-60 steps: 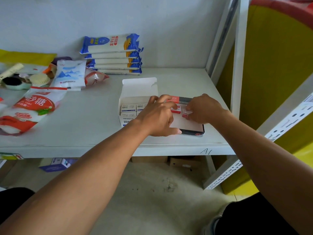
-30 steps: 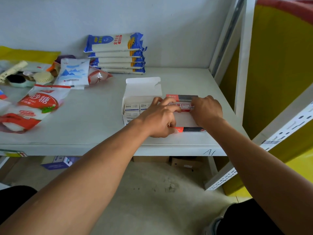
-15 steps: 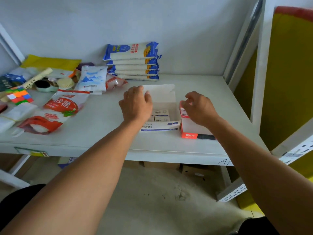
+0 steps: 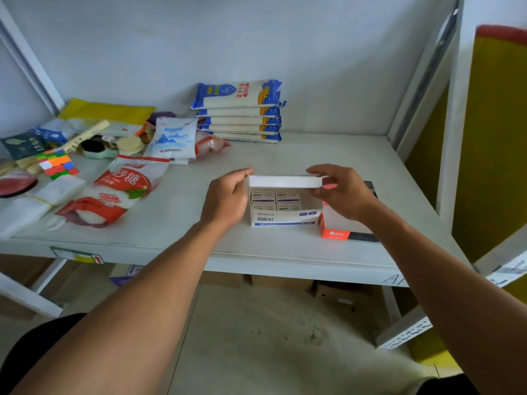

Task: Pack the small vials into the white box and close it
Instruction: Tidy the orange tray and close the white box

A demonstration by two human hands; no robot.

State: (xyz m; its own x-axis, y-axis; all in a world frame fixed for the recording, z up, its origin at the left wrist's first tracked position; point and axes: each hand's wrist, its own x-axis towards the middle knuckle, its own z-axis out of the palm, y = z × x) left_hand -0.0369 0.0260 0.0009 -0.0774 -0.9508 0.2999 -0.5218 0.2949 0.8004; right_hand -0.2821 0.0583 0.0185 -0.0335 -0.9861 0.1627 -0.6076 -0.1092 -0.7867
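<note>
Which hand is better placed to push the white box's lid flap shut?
Either; slight edge to the right hand: its fingers lie along the white cardboard lid flap, while the left hand pinches only the flap's corner beside the white box.

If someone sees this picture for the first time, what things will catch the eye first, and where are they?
At centre, the left hand and right hand hold the lid flap of the white box, half lowered over small packs inside. An orange box stands against its right side. At the back wall lies a stack of blue-and-white bags.

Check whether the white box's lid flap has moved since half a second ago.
Yes. The lid flap has swung forward from upright, over the white box toward the shelf's front edge.
</note>
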